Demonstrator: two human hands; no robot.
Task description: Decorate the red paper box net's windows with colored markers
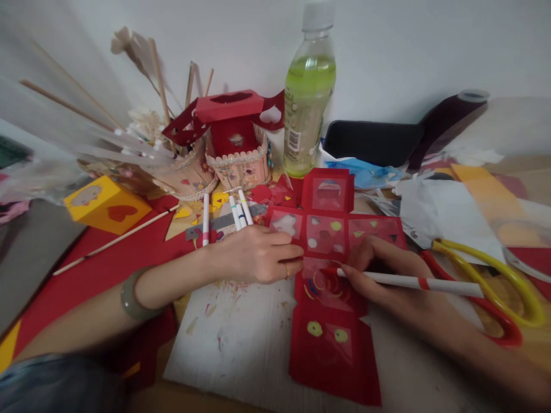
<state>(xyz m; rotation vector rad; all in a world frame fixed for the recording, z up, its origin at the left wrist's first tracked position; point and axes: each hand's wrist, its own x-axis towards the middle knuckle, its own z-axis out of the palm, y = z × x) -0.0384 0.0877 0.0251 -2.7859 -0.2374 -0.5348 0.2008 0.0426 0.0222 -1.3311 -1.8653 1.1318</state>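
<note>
A red paper box net (318, 350) lies unfolded in a cross shape, its panels bearing clear film windows, small stuck shapes and drawn coloured curves. My right hand (391, 275) grips a white marker (404, 279) with a red band, its red tip at the net's middle panel. Resting against the left edge of the net is my left hand (262, 252), fingers slightly bent and holding nothing. Beyond that hand lie several white markers (240, 212). Under the net is a stained white board (228, 344).
A green drink bottle (309, 97) stands behind the net, beside a phone (372, 143). Yellow-and-red scissors (495, 275) lie at right. Left are a yellow paper box (107, 203), a thin stick (116, 239) and a decorated basket (239, 163) holding a red paper box.
</note>
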